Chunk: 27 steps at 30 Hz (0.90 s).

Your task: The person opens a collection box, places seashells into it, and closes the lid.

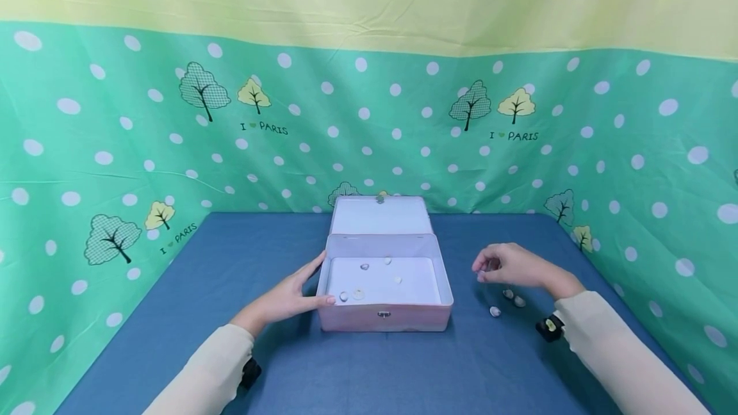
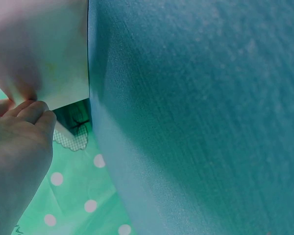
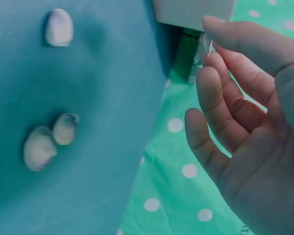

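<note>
A pink metal box (image 1: 385,319) with its lid (image 1: 380,215) raised stands on the blue table, several small shells (image 1: 364,266) lying apart on its white floor. My left hand (image 1: 288,294) rests on the box's left side, thumb at the front left corner; the left wrist view shows its fingers (image 2: 34,113) against the box wall (image 2: 44,54). Right of the box, above the table, my right hand (image 1: 513,266) pinches a small shell (image 3: 208,44) between thumb and fingertips. Below it on the cloth lie three shells, one (image 1: 495,311) apart and two (image 3: 39,148) touching.
The blue tabletop (image 1: 380,376) extends around the box. Behind and at both sides hangs a green curtain (image 1: 392,114) with white dots and printed trees. A dark band is on each wrist, the right one (image 1: 549,328) close above the table.
</note>
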Tool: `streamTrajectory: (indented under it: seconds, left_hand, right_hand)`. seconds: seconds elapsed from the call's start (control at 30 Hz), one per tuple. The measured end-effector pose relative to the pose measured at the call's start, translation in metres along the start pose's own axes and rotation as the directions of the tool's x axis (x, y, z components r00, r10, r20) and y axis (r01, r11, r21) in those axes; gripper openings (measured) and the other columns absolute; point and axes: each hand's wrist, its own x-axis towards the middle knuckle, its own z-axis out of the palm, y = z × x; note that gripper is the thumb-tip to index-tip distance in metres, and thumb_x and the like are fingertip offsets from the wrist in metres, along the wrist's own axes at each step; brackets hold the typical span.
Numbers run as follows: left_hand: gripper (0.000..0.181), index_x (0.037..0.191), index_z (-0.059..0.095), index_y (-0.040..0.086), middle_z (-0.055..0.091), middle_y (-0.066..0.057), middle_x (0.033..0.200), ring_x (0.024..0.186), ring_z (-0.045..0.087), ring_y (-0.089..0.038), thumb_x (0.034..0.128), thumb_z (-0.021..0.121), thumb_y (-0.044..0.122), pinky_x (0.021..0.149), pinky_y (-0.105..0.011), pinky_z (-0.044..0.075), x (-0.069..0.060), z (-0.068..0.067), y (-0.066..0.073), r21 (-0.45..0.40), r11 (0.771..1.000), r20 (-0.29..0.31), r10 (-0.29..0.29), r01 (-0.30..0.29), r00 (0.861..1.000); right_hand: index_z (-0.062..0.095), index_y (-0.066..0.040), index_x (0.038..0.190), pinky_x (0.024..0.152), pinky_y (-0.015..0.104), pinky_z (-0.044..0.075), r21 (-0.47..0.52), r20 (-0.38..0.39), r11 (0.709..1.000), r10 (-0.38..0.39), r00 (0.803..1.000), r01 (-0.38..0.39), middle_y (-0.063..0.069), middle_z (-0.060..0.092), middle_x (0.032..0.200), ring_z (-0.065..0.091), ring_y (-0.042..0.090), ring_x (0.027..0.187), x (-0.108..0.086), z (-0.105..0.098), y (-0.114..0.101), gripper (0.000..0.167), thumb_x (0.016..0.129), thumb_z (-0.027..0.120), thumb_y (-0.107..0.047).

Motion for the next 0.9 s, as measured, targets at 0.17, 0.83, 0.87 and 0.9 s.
streamTrajectory:
  seconds: [0.17, 0.83, 0.87, 0.9]
  left_hand:
    - [0.101, 0.162, 0.01, 0.036, 0.011, -0.01, 0.167, 0.151, 0.012, -0.035, 0.0869, 0.075, 0.052, 0.111, -0.066, 0.022, 0.0, 0.0, 0.0, 0.001, 1.0, 0.005, -0.004, 0.004, 1.0]
    - [0.102, 0.161, 0.008, 0.041, 0.011, -0.005, 0.167, 0.151, 0.013, -0.033, 0.0851, 0.075, 0.054, 0.112, -0.064, 0.022, 0.002, 0.0, -0.004, -0.004, 1.0, -0.005, -0.009, 0.009, 1.0]
    - [0.102, 0.161, 0.008, 0.041, 0.011, -0.005, 0.167, 0.151, 0.013, -0.033, 0.085, 0.076, 0.054, 0.112, -0.064, 0.022, 0.002, 0.0, -0.003, -0.006, 1.0, -0.007, -0.009, 0.009, 1.0]
    - [0.102, 0.161, 0.008, 0.04, 0.011, -0.005, 0.167, 0.151, 0.013, -0.033, 0.0849, 0.076, 0.054, 0.112, -0.065, 0.022, 0.002, 0.0, -0.003, -0.007, 1.0, -0.007, -0.008, 0.008, 1.0]
  right_hand:
    - [0.072, -0.017, 0.1, 0.069, 0.03, 0.053, -0.008, -0.024, 1.0, -0.012, 1.0, 0.012, -0.005, 0.064, 0.093, 0.059, 0.015, 0.08, 0.003, -0.006, -0.007, 0.006, 0.094, 0.072, -0.02]
    - [0.074, -0.017, 0.102, 0.072, 0.032, 0.054, -0.056, -0.019, 0.992, -0.111, 0.994, 0.11, -0.006, 0.066, 0.098, 0.061, 0.013, 0.082, 0.053, -0.011, -0.059, 0.01, 0.092, 0.074, -0.019]
    - [0.074, -0.017, 0.102, 0.072, 0.032, 0.054, -0.056, -0.015, 0.991, -0.12, 0.993, 0.119, -0.006, 0.066, 0.098, 0.061, 0.013, 0.083, 0.057, -0.011, -0.063, 0.01, 0.092, 0.074, -0.018]
    - [0.074, -0.017, 0.102, 0.072, 0.032, 0.054, -0.054, -0.009, 0.99, -0.13, 0.992, 0.129, -0.007, 0.066, 0.098, 0.061, 0.014, 0.083, 0.06, -0.01, -0.067, 0.01, 0.092, 0.074, -0.018]
